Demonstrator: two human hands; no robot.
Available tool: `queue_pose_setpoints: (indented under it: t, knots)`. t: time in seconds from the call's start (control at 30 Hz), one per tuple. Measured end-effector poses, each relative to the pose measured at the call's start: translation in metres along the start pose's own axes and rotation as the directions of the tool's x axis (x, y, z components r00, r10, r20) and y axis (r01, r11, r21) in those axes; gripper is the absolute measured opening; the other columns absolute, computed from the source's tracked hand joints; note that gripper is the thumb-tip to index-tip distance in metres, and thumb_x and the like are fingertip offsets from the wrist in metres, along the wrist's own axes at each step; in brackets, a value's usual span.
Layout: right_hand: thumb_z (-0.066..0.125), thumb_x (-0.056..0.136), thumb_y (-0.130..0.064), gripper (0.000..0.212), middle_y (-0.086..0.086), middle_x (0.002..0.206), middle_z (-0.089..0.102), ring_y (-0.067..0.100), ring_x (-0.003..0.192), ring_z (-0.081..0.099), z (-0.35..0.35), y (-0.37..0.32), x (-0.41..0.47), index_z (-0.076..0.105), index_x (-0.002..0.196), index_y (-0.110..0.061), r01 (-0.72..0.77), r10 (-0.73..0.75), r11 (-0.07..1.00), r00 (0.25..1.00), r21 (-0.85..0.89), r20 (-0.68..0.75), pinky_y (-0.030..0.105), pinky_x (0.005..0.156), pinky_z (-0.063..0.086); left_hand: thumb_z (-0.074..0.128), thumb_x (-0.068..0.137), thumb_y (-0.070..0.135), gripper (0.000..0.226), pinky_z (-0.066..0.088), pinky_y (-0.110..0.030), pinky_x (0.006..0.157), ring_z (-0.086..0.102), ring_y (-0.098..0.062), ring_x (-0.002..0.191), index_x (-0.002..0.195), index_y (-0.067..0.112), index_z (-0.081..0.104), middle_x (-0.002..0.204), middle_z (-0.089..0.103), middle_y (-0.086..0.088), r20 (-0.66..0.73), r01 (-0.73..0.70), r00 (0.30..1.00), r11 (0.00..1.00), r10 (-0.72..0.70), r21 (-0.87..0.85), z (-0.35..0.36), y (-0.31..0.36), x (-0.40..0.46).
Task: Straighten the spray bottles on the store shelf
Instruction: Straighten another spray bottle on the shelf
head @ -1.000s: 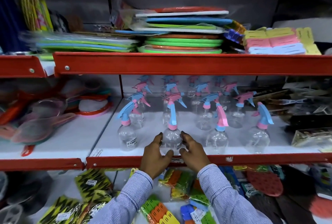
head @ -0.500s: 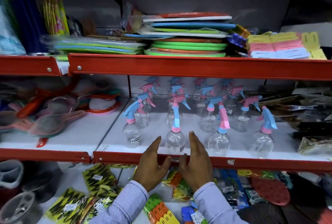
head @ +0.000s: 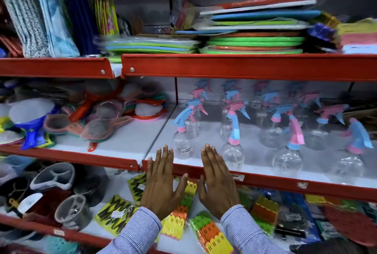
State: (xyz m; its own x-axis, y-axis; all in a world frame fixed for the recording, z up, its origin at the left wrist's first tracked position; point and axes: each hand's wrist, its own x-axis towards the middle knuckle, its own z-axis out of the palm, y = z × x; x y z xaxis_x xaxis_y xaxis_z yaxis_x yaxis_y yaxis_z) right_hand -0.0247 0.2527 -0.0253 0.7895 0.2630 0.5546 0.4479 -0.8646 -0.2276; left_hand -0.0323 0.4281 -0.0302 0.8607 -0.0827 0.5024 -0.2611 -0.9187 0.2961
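Several clear spray bottles with pink and blue trigger heads stand in rows on the white middle shelf (head: 253,172). The front left bottle (head: 183,143) stands just beyond my two hands, between them. The second front bottle (head: 232,151) stands right of my right hand. My left hand (head: 162,180) and my right hand (head: 217,180) are flat, fingers straight, in front of the shelf's red lip. Both hands hold nothing. Two more front bottles (head: 289,158) (head: 350,162) stand further right.
The upper shelf carries stacked green, orange and blue mats (head: 255,37). Left of the bottles lie strainers and plastic rings (head: 106,123). The lower shelf holds packs of coloured clips (head: 212,235), yellow-black packs (head: 116,213) and grey cups (head: 73,211).
My hands let go of the second front bottle and drew back to the left, fingers straightening. The view has shifted left.
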Motion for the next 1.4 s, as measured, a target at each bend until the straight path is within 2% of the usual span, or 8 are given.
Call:
queue_pose_setpoints:
  t: [0.27,0.43,0.67,0.8,0.97,1.07,1.23,1.4]
  knots:
    - [0.041,0.094,-0.026,0.068,0.006,0.159,0.018,0.02,0.143,0.027,0.035,-0.014,0.052,0.004,0.15,-0.018,-0.309,0.283,0.9,0.95,0.307,0.129,0.029,0.114,0.029,0.021,0.084,0.07,0.088,0.0,-0.032,0.122,-0.005,-0.012,0.148,0.149,0.02,-0.009,0.156,-0.015,0.006,0.178,0.036,0.984,0.951,0.02,-0.308,0.004,-0.037,0.044]
    - [0.044,0.091,-0.012,0.064,0.016,0.148,0.041,0.026,0.13,0.046,0.04,-0.012,0.083,0.015,0.149,-0.015,-0.494,0.441,0.757,0.869,0.427,0.223,0.035,0.105,0.042,0.05,0.089,0.051,0.084,0.021,-0.027,0.116,0.022,-0.018,0.146,0.15,0.013,0.008,0.16,0.016,-0.005,0.24,0.108,0.97,0.848,0.024,-0.519,-0.001,-0.04,0.072]
    - [0.041,0.09,0.002,0.056,0.012,0.143,0.047,0.02,0.129,0.048,0.038,-0.017,0.091,0.03,0.144,-0.008,-0.518,0.441,0.745,0.855,0.42,0.273,-0.01,0.081,0.026,0.057,0.089,0.022,0.067,0.022,-0.017,0.104,0.037,-0.012,0.135,0.147,0.013,0.024,0.152,0.036,-0.006,0.242,0.146,0.97,0.778,0.008,-0.611,-0.004,-0.039,0.083]
    - [0.043,0.09,-0.002,0.055,0.009,0.142,0.049,0.017,0.128,0.049,0.035,-0.016,0.086,0.032,0.144,-0.012,-0.499,0.419,0.753,0.867,0.429,0.271,0.005,0.092,0.032,0.048,0.079,0.031,0.067,0.03,-0.018,0.107,0.043,-0.01,0.131,0.143,0.018,0.032,0.148,0.043,0.0,0.236,0.135,0.972,0.761,0.025,-0.635,-0.005,-0.039,0.077]
    - [0.044,0.089,-0.005,0.057,0.01,0.14,0.051,0.018,0.126,0.051,0.033,-0.016,0.073,0.032,0.143,-0.016,-0.483,0.402,0.763,0.875,0.429,0.27,0.022,0.102,0.039,0.047,0.078,0.02,0.054,0.02,0.012,0.082,0.036,0.023,0.103,0.126,0.039,0.031,0.116,0.037,0.035,0.155,0.045,0.985,0.739,0.081,-0.672,-0.014,-0.031,0.064]
    - [0.044,0.088,-0.006,0.059,0.009,0.142,0.049,0.017,0.127,0.05,0.031,-0.017,0.065,0.03,0.144,-0.016,-0.474,0.391,0.773,0.88,0.422,0.271,0.025,0.103,0.039,0.045,0.078,0.021,0.053,0.019,0.012,0.082,0.031,0.03,0.101,0.122,0.044,0.025,0.113,0.031,0.04,0.151,0.037,0.985,0.74,0.087,-0.671,-0.021,-0.027,0.061]
    - [0.044,0.089,-0.008,0.062,0.009,0.147,0.043,0.019,0.133,0.043,0.028,-0.016,0.072,0.023,0.147,-0.016,-0.502,0.414,0.733,0.865,0.46,0.284,0.032,0.109,0.038,0.046,0.077,0.031,0.068,0.026,-0.019,0.105,0.032,0.001,0.123,0.142,0.022,0.031,0.133,0.033,0.017,0.115,0.087,0.993,0.781,-0.02,-0.619,-0.021,-0.027,0.057]
    - [0.043,0.09,-0.005,0.057,0.008,0.145,0.046,0.021,0.13,0.048,0.026,-0.018,0.077,0.03,0.144,-0.013,-0.505,0.405,0.717,0.863,0.481,0.302,0.027,0.107,0.037,0.052,0.077,0.027,0.054,0.046,-0.028,0.093,0.051,-0.003,0.107,0.13,0.031,0.043,0.118,0.05,0.013,0.076,0.062,0.997,0.782,-0.019,-0.62,-0.02,-0.024,0.053]
